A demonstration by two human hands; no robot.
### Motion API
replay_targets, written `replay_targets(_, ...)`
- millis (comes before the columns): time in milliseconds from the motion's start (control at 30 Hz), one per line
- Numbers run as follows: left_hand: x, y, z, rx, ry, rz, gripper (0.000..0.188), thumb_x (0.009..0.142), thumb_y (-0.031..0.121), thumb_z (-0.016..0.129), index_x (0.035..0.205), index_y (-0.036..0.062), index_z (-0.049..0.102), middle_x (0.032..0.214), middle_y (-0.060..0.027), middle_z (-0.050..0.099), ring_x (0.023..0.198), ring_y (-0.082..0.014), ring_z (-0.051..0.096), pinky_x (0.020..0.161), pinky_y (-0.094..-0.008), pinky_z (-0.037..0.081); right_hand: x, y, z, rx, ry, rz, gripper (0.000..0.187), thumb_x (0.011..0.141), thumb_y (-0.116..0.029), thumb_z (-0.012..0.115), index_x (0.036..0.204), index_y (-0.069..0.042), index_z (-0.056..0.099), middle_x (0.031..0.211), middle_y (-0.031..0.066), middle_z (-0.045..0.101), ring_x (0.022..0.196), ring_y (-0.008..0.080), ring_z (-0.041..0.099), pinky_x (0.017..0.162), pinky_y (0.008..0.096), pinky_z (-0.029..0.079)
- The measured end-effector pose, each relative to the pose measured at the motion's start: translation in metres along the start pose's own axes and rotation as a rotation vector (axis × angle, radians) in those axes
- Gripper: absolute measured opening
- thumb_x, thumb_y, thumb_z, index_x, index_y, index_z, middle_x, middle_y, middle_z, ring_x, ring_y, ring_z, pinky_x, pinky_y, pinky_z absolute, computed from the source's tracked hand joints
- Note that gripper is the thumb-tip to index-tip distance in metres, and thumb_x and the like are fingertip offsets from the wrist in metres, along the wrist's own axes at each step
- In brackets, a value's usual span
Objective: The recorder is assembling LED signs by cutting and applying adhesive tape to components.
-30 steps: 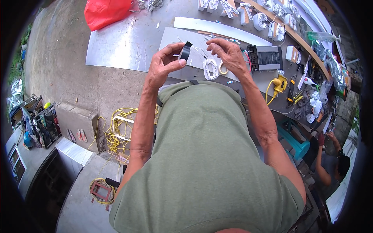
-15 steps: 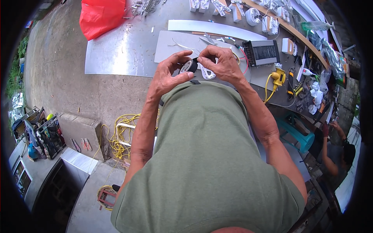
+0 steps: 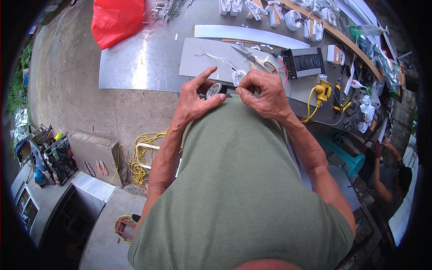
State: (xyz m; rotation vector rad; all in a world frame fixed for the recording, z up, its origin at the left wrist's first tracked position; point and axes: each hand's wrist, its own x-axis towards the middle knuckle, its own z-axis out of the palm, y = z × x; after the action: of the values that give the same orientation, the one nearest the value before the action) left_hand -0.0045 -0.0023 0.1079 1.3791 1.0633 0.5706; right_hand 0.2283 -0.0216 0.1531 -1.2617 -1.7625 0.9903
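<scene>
In my left hand point(image 3: 196, 96), held between thumb and fingers, is a roll of black tape point(image 3: 213, 91) with a pale core. A short dark strip reaches from the roll toward my right hand point(image 3: 265, 93), whose thumb and forefinger are pinched on its end; the fingers cover most of that end. Just beyond my hands, a small white piece with wires point(image 3: 237, 77) lies at the near edge of a grey board point(image 3: 193, 58). Scissors point(image 3: 253, 57) with pale handles rest on the board, next to thin white wires point(image 3: 210, 55).
A black power supply box point(image 3: 304, 62) and a yellow socket point(image 3: 322, 92) with its cord sit to the right. White letter-shaped pieces point(image 3: 293, 20) line the back. At the far left is a red bag point(image 3: 118, 22). A teal stool point(image 3: 344, 155) and another person point(image 3: 391, 180) are at right.
Both hands have come closer to my body, and my right hand has drawn slightly right of the roll. The scissors and the white piece now show more fully.
</scene>
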Motion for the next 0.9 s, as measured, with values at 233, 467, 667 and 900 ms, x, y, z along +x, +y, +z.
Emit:
replay_targets(233,0.009,0.008,0.000,0.039,-0.095,-0.283,0.058,0.077,0.031,0.081,0.124,-0.0014,0.068,0.096,-0.0107,0.072,0.077,-0.0148,0.062,0.074,-0.0309,0.052,0.015,0.028,-0.022,0.034,-0.154,0.348,0.020,0.088,-0.019,0.072,0.089,0.001,0.071,0.073,0.0020,0.064,0.063,0.0073,0.055,0.056,0.0272,0.044)
replay_targets(467,0.024,0.028,-0.006,-0.175,-0.316,-0.134,0.056,0.079,0.028,0.083,0.122,-0.0042,0.066,0.118,-0.0126,0.068,0.101,-0.0192,0.065,0.089,-0.0354,0.053,0.037,0.039,-0.043,0.446,-0.194,0.398,0.024,0.091,-0.024,0.074,0.090,-0.001,0.069,0.079,-0.0013,0.064,0.071,0.0044,0.056,0.064,0.0219,0.045)
replay_targets(667,0.026,0.054,-0.012,-0.172,-0.339,-0.262,0.055,0.079,0.029,0.083,0.117,-0.0085,0.067,0.096,-0.0126,0.072,0.085,-0.0166,0.068,0.078,-0.0312,0.055,0.042,0.014,-0.056,0.401,-0.219,0.345,0.022,0.089,-0.022,0.075,0.088,0.000,0.071,0.074,-0.0007,0.063,0.069,0.0064,0.054,0.062,0.0247,0.044)
replay_targets(900,0.029,0.047,-0.011,-0.109,-0.319,-0.328,0.060,0.073,0.029,0.087,0.114,-0.0103,0.067,0.092,-0.0130,0.072,0.082,-0.0180,0.069,0.076,-0.0312,0.056,0.044,0.039,-0.047,0.374,-0.245,0.376,0.023,0.093,-0.024,0.073,0.089,-0.002,0.070,0.073,-0.0018,0.062,0.066,0.0048,0.054,0.059,0.0224,0.043)
